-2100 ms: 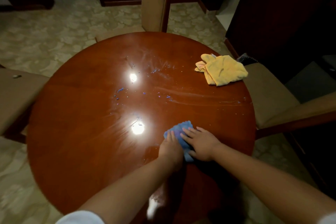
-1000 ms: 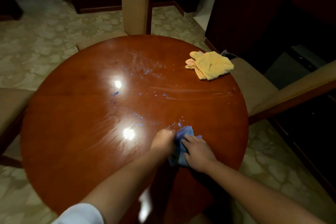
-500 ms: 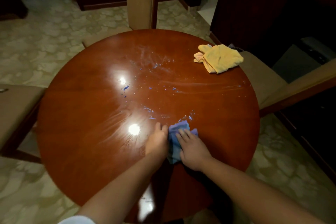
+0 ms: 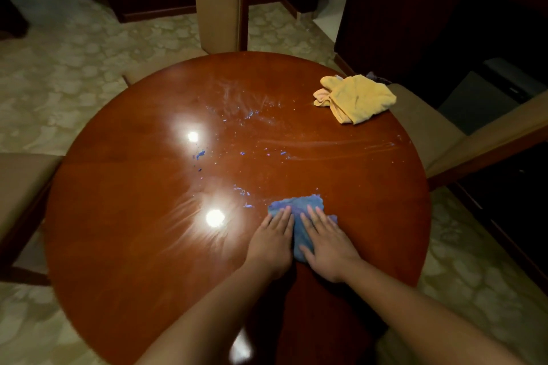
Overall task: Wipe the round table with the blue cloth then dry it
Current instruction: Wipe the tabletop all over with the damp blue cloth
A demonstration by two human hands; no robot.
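Observation:
A round, glossy reddish-brown table fills the view. The blue cloth lies bunched on its near-right part. My left hand and my right hand press flat on the cloth side by side, fingers extended and pointing away from me. Most of the cloth is hidden beneath them. Blue specks and pale wet streaks mark the tabletop beyond the cloth. A crumpled yellow cloth rests near the far right edge.
Beige upholstered chairs stand around the table: one at the far side, one at the left, one at the right. Dark wooden furniture rises at the back right. Patterned carpet surrounds the table.
Both hands have pushed the blue cloth away from me and slightly left across the table, and now lie flatter on it, leaving more blue specks. The yellow cloth has not moved.

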